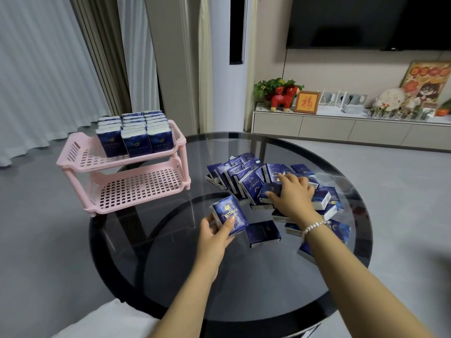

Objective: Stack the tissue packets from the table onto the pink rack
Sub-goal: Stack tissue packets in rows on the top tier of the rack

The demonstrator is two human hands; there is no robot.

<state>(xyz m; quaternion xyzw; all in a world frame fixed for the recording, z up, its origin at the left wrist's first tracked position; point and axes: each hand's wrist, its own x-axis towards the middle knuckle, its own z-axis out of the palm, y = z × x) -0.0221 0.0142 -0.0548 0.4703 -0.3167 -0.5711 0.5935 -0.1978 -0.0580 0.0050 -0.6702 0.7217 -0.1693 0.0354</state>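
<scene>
The left hand [214,231] pinches a blue packet [229,215] lettered TWINKLE — the right hand [291,193] grips another packet [269,191] in the pile [246,174].

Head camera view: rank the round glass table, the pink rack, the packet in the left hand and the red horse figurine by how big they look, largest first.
1. round glass table
2. pink rack
3 and 4. packet in the left hand and red horse figurine: they look alike in size; the figurine stands much farther away, so no ranking.

We see dark-blue plastic tissue packets [263,181] heaped at the table's right side; upright rows [135,132] fill the two-tier pink plastic rack [136,184] top shelf, left edge.
</scene>
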